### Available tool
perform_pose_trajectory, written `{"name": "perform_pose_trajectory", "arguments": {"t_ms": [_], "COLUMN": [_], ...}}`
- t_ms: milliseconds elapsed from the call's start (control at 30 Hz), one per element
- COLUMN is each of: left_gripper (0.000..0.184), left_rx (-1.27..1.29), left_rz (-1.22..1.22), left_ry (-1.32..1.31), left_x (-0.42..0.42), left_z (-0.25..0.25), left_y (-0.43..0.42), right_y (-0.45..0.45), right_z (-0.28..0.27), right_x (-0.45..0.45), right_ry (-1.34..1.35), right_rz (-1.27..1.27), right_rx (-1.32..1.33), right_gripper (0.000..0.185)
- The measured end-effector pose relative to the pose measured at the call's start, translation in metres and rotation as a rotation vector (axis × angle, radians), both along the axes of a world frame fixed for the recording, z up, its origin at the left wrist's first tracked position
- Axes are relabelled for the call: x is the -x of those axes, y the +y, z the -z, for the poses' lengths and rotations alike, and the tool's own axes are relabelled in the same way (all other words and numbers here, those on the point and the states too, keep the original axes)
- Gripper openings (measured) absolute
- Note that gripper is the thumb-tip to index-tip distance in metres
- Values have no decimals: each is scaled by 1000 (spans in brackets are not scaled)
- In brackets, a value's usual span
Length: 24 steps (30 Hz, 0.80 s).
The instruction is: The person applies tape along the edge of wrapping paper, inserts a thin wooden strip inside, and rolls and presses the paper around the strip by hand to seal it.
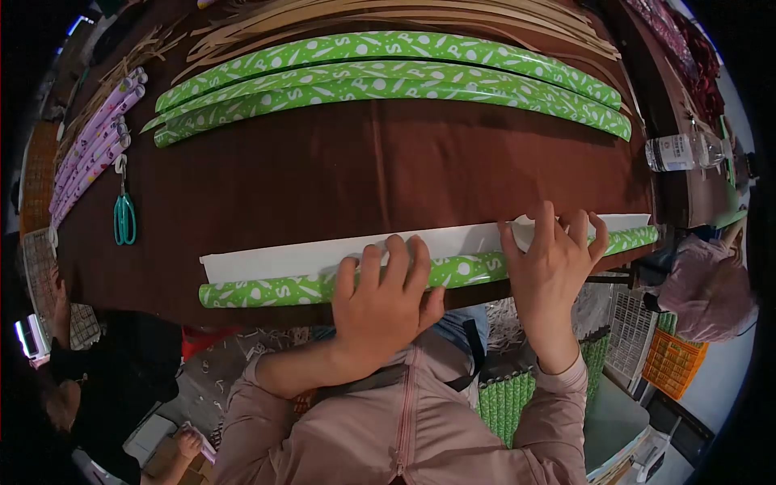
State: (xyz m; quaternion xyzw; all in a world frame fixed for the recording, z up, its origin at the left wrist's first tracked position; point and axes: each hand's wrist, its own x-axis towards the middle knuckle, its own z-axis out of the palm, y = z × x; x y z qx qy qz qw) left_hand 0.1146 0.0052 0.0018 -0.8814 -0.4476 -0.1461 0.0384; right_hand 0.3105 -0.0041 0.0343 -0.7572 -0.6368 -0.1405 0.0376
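Note:
A roll of green wrapping paper (267, 293) with white printed shapes lies along the near edge of the table, its white inner side (283, 260) facing up as a strip behind it. My left hand (384, 291) rests on the roll near its middle, fingers spread. Further right, my right hand (556, 267) is over the roll and the strip with its fingers apart. Between its thumb and forefinger a bit of white paper curls up. The undersides of both hands are hidden.
Several green rolls (380, 48) lie across the brown table (323, 178), with tan strips (404, 18) behind them. Purple rolls (93, 153) and teal scissors (124, 218) are at left. A plastic bottle (675, 153) lies at right. A person (121, 356) in black is at lower left, another (707, 283) at right.

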Motion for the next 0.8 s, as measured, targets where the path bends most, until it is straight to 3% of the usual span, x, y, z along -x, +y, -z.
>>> {"name": "perform_pose_trajectory", "arguments": {"t_ms": [133,233,300,433,800], "left_gripper": [46,47,50,52,45], "left_rx": [-3,26,70,214,78], "left_rz": [25,54,60,115,215], "left_ry": [-22,-77,-137,-220,-147], "left_x": [-24,-44,-56,-65,-55], "left_z": [0,2,0,0,14], "left_y": [-2,-7,-11,-14,-10], "right_y": [1,1,1,0,-1], "right_z": [0,2,1,-1,-4], "right_x": [0,0,1,3,6], "right_ry": [-3,-2,-15,4,40], "right_rz": [-29,-44,-10,-11,33], "right_rx": [-13,-75,-10,-12,-27], "right_gripper": [41,32,41,40,32]}}
